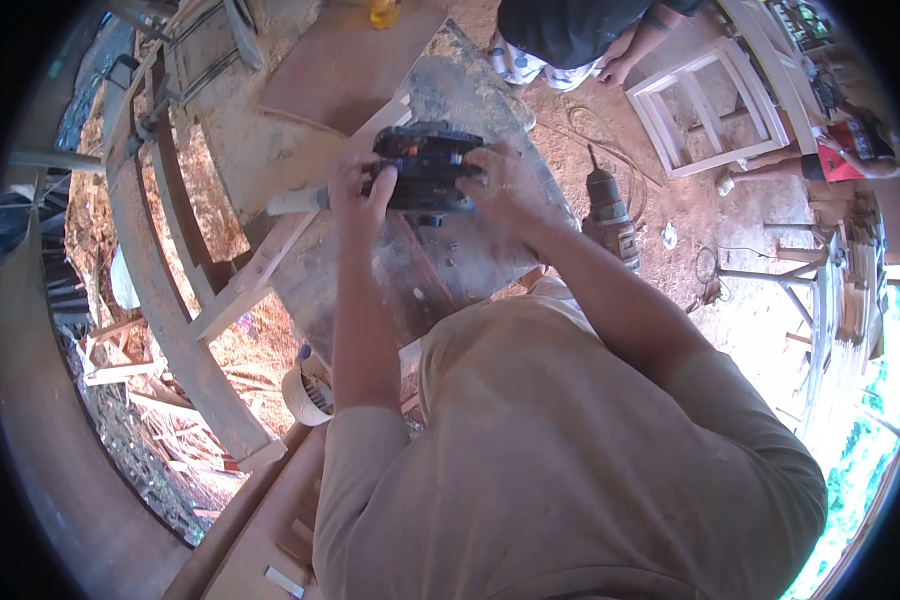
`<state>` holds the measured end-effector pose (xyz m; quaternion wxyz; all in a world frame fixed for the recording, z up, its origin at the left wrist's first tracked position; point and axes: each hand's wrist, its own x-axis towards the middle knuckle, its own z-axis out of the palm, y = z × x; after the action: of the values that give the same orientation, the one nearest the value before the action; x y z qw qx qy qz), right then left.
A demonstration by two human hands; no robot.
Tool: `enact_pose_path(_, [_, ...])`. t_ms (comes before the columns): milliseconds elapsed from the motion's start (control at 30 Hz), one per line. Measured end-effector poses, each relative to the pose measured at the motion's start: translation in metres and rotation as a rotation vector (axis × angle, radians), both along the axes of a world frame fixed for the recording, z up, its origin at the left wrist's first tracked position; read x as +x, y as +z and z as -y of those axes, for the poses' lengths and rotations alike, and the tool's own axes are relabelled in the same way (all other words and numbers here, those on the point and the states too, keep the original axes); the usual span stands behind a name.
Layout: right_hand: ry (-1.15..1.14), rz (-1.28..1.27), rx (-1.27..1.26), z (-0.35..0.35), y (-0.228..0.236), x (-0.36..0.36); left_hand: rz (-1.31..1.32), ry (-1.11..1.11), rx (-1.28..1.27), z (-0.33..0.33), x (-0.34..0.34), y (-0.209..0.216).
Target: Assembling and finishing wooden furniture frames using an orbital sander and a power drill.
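Two hands meet on one black power tool (428,165) in the upper middle of the frame, on a dusty workbench (490,245). At the far left, a long curved wooden piece (170,320) sweeps from the upper left down toward the lower middle, its upper end lost in the dark fisheye rim; scrap wood and shavings beside it are too jumbled to sort out. A roll of tape (305,392) sits just right of the curve, partly cut off by the person's left arm. The left hand (362,190) is wrapped on the tool's left side, where a pale handle (295,201) sticks out toward the left; the fingers hide how that handle joins the body. A pale wooden slat (270,260) runs diagonally under the tool. The right hand (505,190) is clamped on the tool's right side, covering that end. The tool's underside and whatever it bears on cannot be seen. The person's shirt fills the lower middle and hides the bench's near edge. To the right of the bench, a drill-like tool (610,215) stands on the dirt floor, close by its edge, with open ground beyond. At the upper right lies a white wooden frame (705,110), touched by another person's hand (615,72); that person is cut off by the top edge.
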<state>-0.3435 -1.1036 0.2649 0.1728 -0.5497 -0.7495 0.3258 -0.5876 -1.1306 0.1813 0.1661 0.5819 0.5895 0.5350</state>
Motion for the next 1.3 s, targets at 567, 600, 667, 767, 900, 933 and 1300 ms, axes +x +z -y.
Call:
enact_pose_path(567, [-0.142, -0.3, -0.11, 0.003, -0.045, -0.013, -0.109, -0.327, -1.054, -0.014, -0.021, 0.056])
enact_pose_path(600, [-0.159, -0.296, -0.14, 0.001, -0.047, -0.014, -0.078, -0.415, -1.135, -0.017, -0.02, 0.057])
enact_pose_path(667, [-0.15, -0.345, -0.13, 0.002, -0.049, -0.013, -0.056, -0.494, -1.214, -0.022, -0.023, 0.059])
enact_pose_path(767, [-0.216, -0.391, -0.201, 0.009, -0.041, -0.009, -0.009, -0.532, -1.242, -0.021, -0.024, 0.057])
enact_pose_path(900, [-0.339, -0.514, -0.225, 0.023, -0.027, -0.006, -0.035, -0.552, -1.136, -0.015, -0.021, 0.058])
enact_pose_path(933, [-0.335, -0.518, -0.23, 0.025, -0.024, -0.006, -0.028, -0.563, -1.086, -0.014, -0.018, 0.059])
enact_pose_path(1300, [-0.42, -0.75, -0.341, 0.017, -0.053, -0.012, 0.07, -0.505, -1.013, 0.003, -0.004, 0.053])
